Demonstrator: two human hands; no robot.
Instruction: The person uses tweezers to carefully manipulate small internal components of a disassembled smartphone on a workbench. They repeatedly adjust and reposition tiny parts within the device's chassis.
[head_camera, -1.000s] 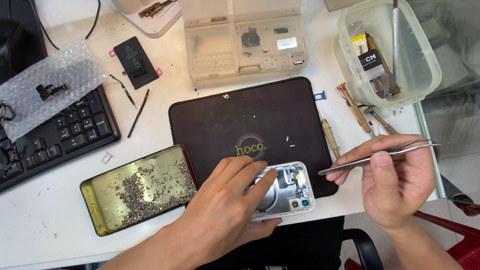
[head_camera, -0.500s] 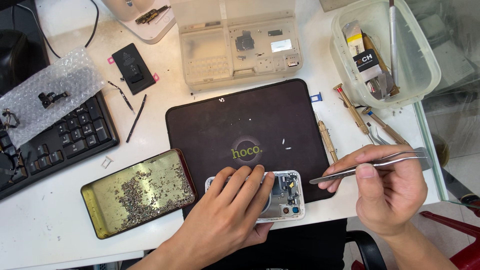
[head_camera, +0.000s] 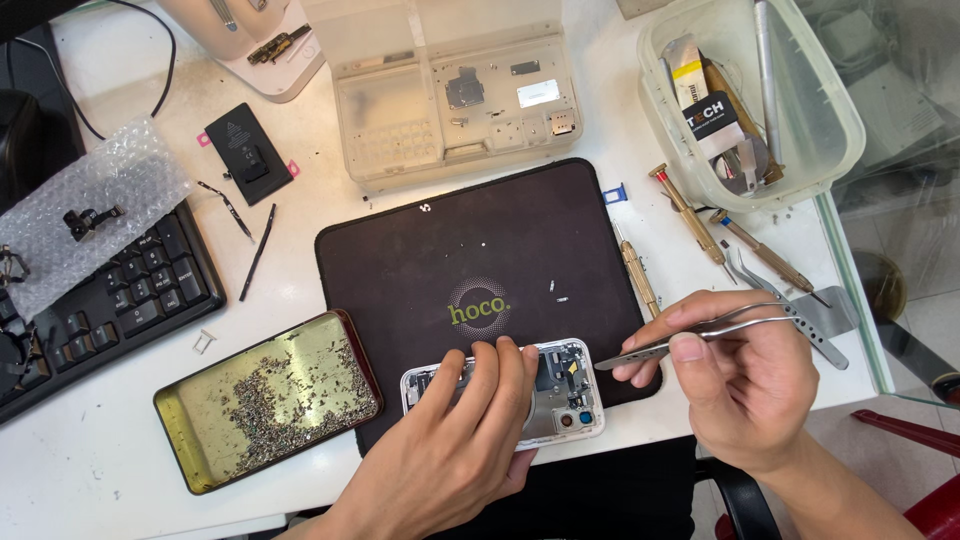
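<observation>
An opened white phone (head_camera: 560, 395) lies flat on the near edge of a black work mat (head_camera: 460, 250), its inner parts showing. My left hand (head_camera: 455, 440) presses down on the phone's left half, fingers spread over it. My right hand (head_camera: 735, 375) pinches metal tweezers (head_camera: 690, 335), their tip just right of the phone's upper right corner, slightly above the mat.
A gold tin tray of several tiny screws (head_camera: 265, 400) sits left of the phone. A clear parts organiser (head_camera: 455, 95), a phone battery (head_camera: 248, 155), a black keyboard (head_camera: 110, 300) with bubble wrap, screwdrivers (head_camera: 685, 215) and a clear tool tub (head_camera: 750, 95) surround the mat.
The phone and my left hand shifted left along the mat's near edge. My right hand brought the tweezers down and left, closer to the phone.
</observation>
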